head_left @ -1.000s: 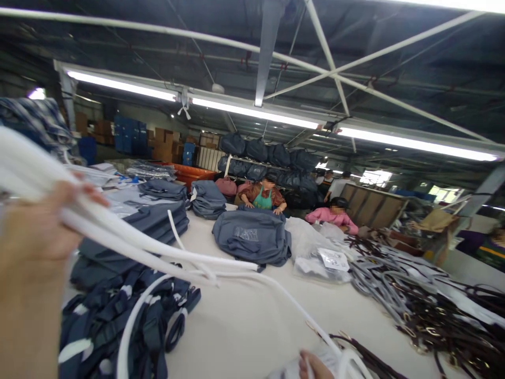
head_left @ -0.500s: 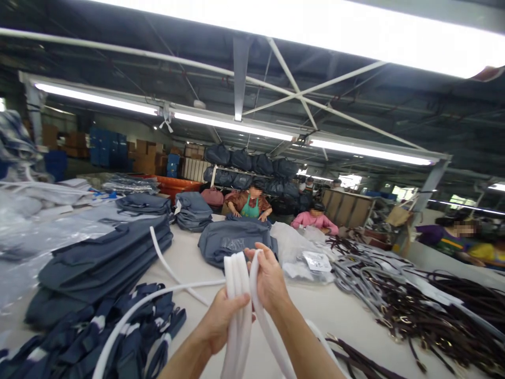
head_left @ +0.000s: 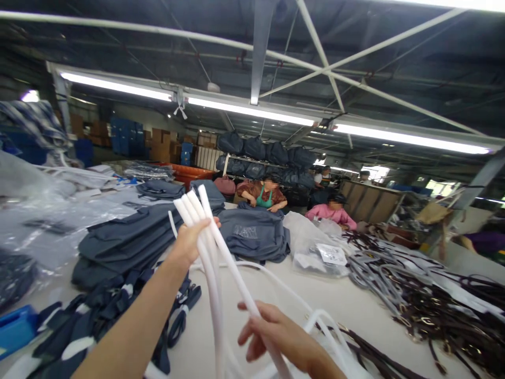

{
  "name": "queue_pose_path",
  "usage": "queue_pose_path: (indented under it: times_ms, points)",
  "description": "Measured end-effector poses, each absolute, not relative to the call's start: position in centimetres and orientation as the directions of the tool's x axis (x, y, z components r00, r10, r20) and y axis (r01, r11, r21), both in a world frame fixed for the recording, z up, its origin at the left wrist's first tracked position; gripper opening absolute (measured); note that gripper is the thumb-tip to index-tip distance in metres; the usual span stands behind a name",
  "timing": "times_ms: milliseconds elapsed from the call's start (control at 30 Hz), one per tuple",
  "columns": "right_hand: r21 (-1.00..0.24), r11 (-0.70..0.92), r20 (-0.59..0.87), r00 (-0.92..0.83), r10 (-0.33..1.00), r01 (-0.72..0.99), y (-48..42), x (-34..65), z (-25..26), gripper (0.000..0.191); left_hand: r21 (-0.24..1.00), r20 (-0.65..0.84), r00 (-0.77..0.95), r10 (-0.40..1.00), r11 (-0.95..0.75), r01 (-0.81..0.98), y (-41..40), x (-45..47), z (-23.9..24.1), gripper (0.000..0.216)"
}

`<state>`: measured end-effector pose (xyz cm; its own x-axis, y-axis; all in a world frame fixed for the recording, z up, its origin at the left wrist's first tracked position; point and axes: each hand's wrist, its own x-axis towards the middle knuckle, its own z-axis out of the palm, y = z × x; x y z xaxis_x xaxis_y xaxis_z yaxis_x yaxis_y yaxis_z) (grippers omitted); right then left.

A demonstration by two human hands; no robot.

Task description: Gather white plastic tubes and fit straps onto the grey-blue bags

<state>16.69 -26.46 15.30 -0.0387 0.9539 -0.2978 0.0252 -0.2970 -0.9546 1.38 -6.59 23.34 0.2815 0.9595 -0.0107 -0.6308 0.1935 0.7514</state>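
My left hand [head_left: 190,243] is closed around several white foam cords [head_left: 211,250] just below their cut ends, which stand up side by side. One of these cords slants down to the right, away from the others. Lower on that strand, my right hand [head_left: 272,334] curls loosely around it, some fingers spread to its left. The lower lengths of the cords run down out of view and loop on the table behind my right hand. Beyond my hands lies a dark blue-grey fabric bag [head_left: 254,234].
More dark bags [head_left: 122,242] and navy straps [head_left: 106,316] lie at left. Plastic packaging [head_left: 311,247] with a paper label and brown straps with metal buckles [head_left: 430,316] cover the right. Co-workers in brown [head_left: 263,195] and pink [head_left: 331,213] sit across the table [head_left: 284,279].
My left hand has moved up and left with the cords, now including the strand my right hand held. My right hand has slid down that strand. The view has shifted.
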Motion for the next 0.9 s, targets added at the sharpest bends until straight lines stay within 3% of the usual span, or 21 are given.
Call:
queue_pose_path:
  times_ms: [167, 333, 467, 600, 733, 900]
  points:
    - [-0.949, -0.264, -0.267, -0.005, 0.964, -0.174, -29.7, 16.8, 10.3, 0.071, 0.718, 0.001, 0.132, 0.991, 0.091, -0.690, -2.5, -1.0, 25.1, 0.015]
    - [-0.956, -0.281, -0.281, -0.022, 0.960, -0.078, -30.8, 18.8, 8.3, 0.058, 0.730, -0.009, 0.059, 0.998, 0.047, -0.682, -0.1, -3.1, 25.8, 0.014]
    - [-0.957, -0.288, -0.286, 0.041, 0.957, 0.046, -30.8, 19.8, 5.7, 0.075, 0.748, 0.087, 0.015, 0.996, -0.056, -0.661, -0.6, -4.6, 27.8, 0.017]
    - [-0.941, -0.325, -0.319, 0.077, 0.945, 0.091, -30.2, 19.7, 2.6, 0.101, 0.750, 0.326, 0.063, 0.943, -0.218, -0.625, -4.3, -5.4, 30.9, 0.027]
    - [-0.948, -0.280, -0.284, -0.007, 0.959, 0.149, -29.6, 18.8, 1.6, 0.071, 0.736, 0.484, 0.127, 0.866, -0.324, -0.594, -7.4, -5.3, 33.6, 0.020]
    - [-0.947, -0.285, -0.288, 0.003, 0.958, 0.145, -30.0, 17.9, 3.1, 0.048, 0.738, 0.395, 0.032, 0.918, -0.296, -0.606, -7.0, -5.1, 34.7, 0.013]
